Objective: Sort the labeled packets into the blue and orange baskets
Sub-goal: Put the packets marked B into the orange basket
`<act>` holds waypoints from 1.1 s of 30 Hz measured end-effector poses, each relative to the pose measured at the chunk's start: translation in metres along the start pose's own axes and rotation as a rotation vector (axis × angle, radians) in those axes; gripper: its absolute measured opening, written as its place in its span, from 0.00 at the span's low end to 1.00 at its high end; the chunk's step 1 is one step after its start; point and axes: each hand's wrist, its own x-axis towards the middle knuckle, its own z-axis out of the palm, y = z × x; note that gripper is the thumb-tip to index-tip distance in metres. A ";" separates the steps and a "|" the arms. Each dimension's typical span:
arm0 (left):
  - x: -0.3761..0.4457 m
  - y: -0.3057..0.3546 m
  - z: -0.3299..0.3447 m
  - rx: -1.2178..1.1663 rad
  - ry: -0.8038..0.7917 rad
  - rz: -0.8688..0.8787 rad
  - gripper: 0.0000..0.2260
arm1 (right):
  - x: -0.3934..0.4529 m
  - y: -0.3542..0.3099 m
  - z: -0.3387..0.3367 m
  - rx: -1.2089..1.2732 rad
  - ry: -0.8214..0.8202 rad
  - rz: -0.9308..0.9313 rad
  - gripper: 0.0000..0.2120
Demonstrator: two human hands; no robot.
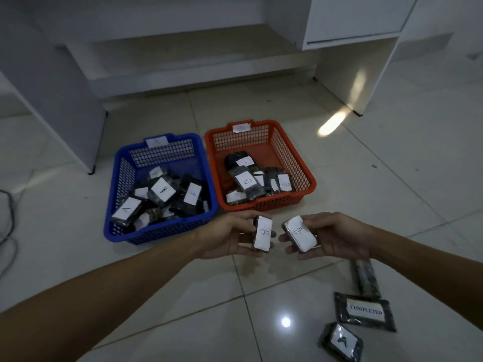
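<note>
My left hand (pixel 230 237) grips a dark packet with a white label marked B (pixel 262 233). My right hand (pixel 332 237) holds a second packet labelled B (pixel 300 234). Both hands hover over the tiled floor, just in front of the baskets. The blue basket (pixel 115 210) on the left holds several packets labelled A. Beside it on the right, the orange basket (pixel 300 163) holds several packets labelled B. Each basket carries a white tag on its far rim.
On the floor at the lower right lie a packet labelled A (pixel 342 342), a packet marked COMPLETED (pixel 364 310) and a dark strip-shaped packet (pixel 366 279). White furniture panels (pixel 65 105) stand behind the baskets. A black cable (pixel 7 223) runs along the left edge.
</note>
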 end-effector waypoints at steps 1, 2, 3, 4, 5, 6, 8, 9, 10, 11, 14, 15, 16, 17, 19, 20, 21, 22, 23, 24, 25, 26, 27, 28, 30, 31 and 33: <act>-0.006 0.002 -0.002 0.007 0.009 0.021 0.19 | 0.005 -0.004 0.005 -0.011 -0.014 -0.004 0.21; -0.012 0.003 -0.004 0.017 0.019 0.035 0.18 | 0.009 -0.007 0.010 -0.029 -0.032 -0.012 0.21; -0.018 0.004 -0.006 0.024 0.029 0.042 0.18 | 0.012 -0.011 0.016 -0.056 -0.047 -0.018 0.21; -0.023 0.006 -0.008 0.029 0.039 0.046 0.18 | 0.016 -0.015 0.020 -0.095 -0.051 -0.024 0.21; -0.028 0.007 -0.010 0.038 0.052 0.051 0.18 | 0.019 -0.018 0.025 -0.137 -0.045 -0.030 0.19; -0.033 0.008 -0.012 0.059 0.066 0.059 0.18 | 0.023 -0.021 0.029 -0.179 -0.025 -0.041 0.18; -0.043 0.010 -0.016 0.115 0.100 0.075 0.18 | 0.029 -0.027 0.038 -0.245 0.031 -0.069 0.16; -0.047 0.011 -0.019 0.132 0.120 0.080 0.18 | 0.033 -0.029 0.041 -0.265 0.050 -0.080 0.16; -0.051 0.011 -0.022 0.143 0.143 0.083 0.18 | 0.037 -0.031 0.044 -0.278 0.063 -0.089 0.15; -0.055 0.011 -0.026 0.154 0.174 0.087 0.17 | 0.040 -0.033 0.046 -0.290 0.077 -0.092 0.15; -0.060 0.015 -0.038 0.250 0.319 0.122 0.15 | 0.054 -0.039 0.047 -0.351 0.165 -0.107 0.14; -0.061 0.019 -0.041 0.282 0.369 0.135 0.14 | 0.059 -0.041 0.045 -0.369 0.202 -0.125 0.14; -0.059 0.024 -0.043 0.299 0.411 0.144 0.14 | 0.064 -0.045 0.042 -0.383 0.241 -0.153 0.14; -0.057 0.030 -0.044 0.307 0.440 0.154 0.14 | 0.067 -0.049 0.040 -0.386 0.278 -0.184 0.14; -0.050 0.045 -0.044 0.340 0.478 0.184 0.14 | 0.073 -0.061 0.031 -0.375 0.364 -0.238 0.16; -0.044 0.055 -0.044 0.370 0.499 0.198 0.15 | 0.074 -0.069 0.026 -0.383 0.413 -0.256 0.17; -0.036 0.065 -0.044 0.397 0.518 0.210 0.16 | 0.075 -0.078 0.020 -0.401 0.462 -0.266 0.17; -0.027 0.076 -0.044 0.417 0.529 0.225 0.17 | 0.075 -0.087 0.013 -0.435 0.516 -0.271 0.17; -0.016 0.087 -0.044 0.427 0.532 0.245 0.18 | 0.075 -0.096 0.005 -0.473 0.570 -0.269 0.16; -0.004 0.098 -0.043 0.437 0.533 0.265 0.18 | 0.076 -0.105 -0.004 -0.522 0.616 -0.262 0.16; 0.009 0.109 -0.041 0.463 0.532 0.284 0.17 | 0.078 -0.113 -0.014 -0.578 0.658 -0.244 0.16; 0.024 0.119 -0.038 0.508 0.534 0.301 0.16 | 0.079 -0.121 -0.023 -0.638 0.691 -0.216 0.16; 0.039 0.128 -0.034 0.565 0.538 0.310 0.15 | 0.081 -0.127 -0.031 -0.711 0.721 -0.182 0.16; 0.055 0.136 -0.029 0.628 0.544 0.308 0.14 | 0.082 -0.131 -0.038 -0.798 0.755 -0.146 0.16; 0.085 0.147 -0.021 0.746 0.526 0.269 0.12 | 0.085 -0.137 -0.047 -0.955 0.827 -0.078 0.15; 0.100 0.150 -0.017 0.816 0.496 0.232 0.11 | 0.087 -0.138 -0.049 -1.011 0.850 -0.055 0.15; 0.124 0.152 -0.014 0.968 0.428 0.152 0.11 | 0.092 -0.136 -0.051 -1.101 0.870 -0.042 0.14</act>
